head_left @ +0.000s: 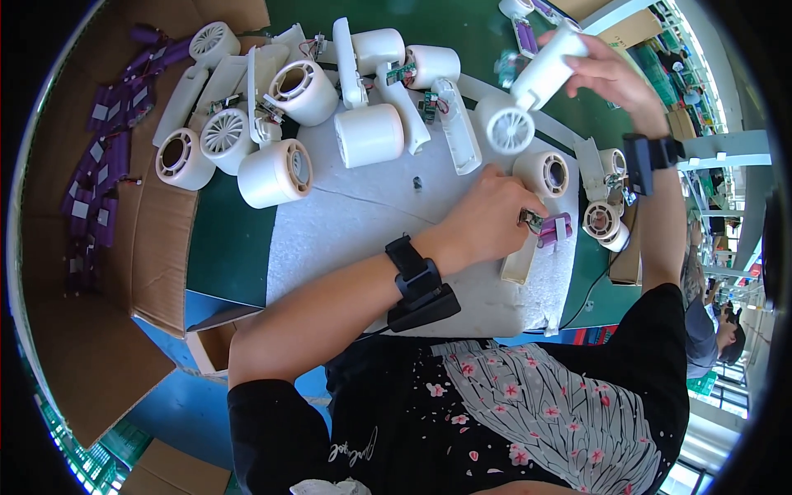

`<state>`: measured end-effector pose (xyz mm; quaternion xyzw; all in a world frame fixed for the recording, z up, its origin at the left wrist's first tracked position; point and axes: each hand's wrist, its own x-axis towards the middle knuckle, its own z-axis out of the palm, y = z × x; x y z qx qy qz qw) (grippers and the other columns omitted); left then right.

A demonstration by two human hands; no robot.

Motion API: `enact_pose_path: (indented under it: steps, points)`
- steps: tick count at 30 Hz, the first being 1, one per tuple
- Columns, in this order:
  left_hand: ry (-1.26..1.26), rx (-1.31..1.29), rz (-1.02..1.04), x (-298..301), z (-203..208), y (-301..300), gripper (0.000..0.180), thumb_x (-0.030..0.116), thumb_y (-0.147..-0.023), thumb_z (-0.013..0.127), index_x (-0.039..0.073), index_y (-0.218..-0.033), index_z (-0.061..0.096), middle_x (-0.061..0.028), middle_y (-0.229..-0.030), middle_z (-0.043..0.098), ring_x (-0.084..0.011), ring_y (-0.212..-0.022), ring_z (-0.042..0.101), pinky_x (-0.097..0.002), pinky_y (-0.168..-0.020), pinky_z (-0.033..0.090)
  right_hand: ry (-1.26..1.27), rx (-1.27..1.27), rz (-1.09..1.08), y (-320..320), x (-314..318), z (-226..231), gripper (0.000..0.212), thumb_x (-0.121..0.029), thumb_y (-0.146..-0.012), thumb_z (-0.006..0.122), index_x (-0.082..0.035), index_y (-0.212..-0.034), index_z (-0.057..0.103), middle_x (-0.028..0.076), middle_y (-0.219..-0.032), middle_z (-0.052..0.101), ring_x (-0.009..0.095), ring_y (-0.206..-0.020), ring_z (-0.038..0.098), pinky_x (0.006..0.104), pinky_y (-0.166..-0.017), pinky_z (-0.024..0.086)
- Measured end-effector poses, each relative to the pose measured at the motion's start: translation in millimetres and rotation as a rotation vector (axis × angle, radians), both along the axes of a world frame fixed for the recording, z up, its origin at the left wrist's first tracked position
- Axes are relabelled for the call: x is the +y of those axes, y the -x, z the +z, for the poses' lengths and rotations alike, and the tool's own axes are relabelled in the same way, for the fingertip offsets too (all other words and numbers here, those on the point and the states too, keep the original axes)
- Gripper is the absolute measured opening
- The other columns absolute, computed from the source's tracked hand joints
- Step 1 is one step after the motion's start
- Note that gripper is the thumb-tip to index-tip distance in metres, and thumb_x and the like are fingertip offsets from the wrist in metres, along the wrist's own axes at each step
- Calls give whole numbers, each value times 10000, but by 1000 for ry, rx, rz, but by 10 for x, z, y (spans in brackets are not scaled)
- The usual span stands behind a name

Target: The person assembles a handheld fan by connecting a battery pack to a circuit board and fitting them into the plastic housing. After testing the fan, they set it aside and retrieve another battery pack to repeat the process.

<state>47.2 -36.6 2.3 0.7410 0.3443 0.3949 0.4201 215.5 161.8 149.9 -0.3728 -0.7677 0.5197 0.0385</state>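
My right hand [609,76] is raised at the upper right, closed around the handle of a white handheld fan [540,81]. Its round grilled head points down toward me, and a blurred green circuit board shows beside the handle. Lower down, my left hand [493,216] is closed at a second, opened white fan [542,175] lying on the white foam sheet [355,227]. The fingers pinch a small circuit board [530,219], next to a purple battery pack [555,230]. The hand covers part of this fan's handle.
Several opened white fans [369,136] crowd the foam's far side and the green table. At left, a cardboard box [161,247] contains many purple battery packs [103,177]. More fan parts [602,219] lie to the right by a black cable [594,297]. Another person [711,330] is at far right.
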Motion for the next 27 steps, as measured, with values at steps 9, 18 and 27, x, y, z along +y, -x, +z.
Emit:
enact_pose_path:
  steps: [9, 18, 27]
  points:
    - [-36, -7, 28, -29, -2, -47, 276, 18, -712, 658, 96, -966, 729, -99, -841, 643, -318, -897, 560, -404, -913, 421, 491, 234, -164, 88, 80, -819, 603, -197, -885, 657, -76, -1404, 376, 112, -1334, 520, 199, -1168, 565, 305, -910, 519]
    - [-50, 15, 15, -10, -10, -22, 276, 19, -717, 655, 93, -975, 723, -108, -837, 641, -310, -876, 567, -396, -878, 445, 138, -23, -72, 369, -53, -772, 689, -101, -840, 672, -136, -1441, 336, 96, -1311, 503, 179, -1100, 583, 335, -888, 525]
    - [-33, 13, 23, -32, 8, -22, 278, 15, -713, 640, 115, -953, 736, -110, -883, 657, -328, -886, 568, -385, -871, 463, -578, -262, 21, 545, -205, -758, 709, 0, -745, 709, -178, -1377, 442, 60, -1251, 525, 179, -986, 600, 320, -810, 530]
